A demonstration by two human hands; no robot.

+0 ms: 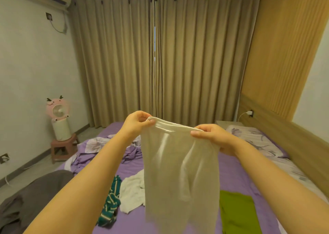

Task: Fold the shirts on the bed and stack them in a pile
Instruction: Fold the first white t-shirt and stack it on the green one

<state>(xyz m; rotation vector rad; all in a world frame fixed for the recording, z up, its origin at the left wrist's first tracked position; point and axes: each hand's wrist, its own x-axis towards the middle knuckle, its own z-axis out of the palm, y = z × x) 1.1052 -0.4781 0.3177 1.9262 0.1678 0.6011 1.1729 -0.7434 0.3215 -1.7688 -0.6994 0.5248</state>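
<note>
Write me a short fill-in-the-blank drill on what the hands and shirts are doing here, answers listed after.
1. Both the left hand and the right hand pinch the top edge of the ____ shirt.
2. That shirt hangs ____ the purple bed, not lying on it.
3. The flat shirt to the right of the hanging one is ____.
4. The crumpled shirt at the left has green and white ____.

Answers: cream; above; green; stripes

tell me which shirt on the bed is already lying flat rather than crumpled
The green shirt, at the near right of the purple bed. It lies smooth and flat, while the green striped shirt and the white shirt beside it sit in crumpled heaps.
</note>
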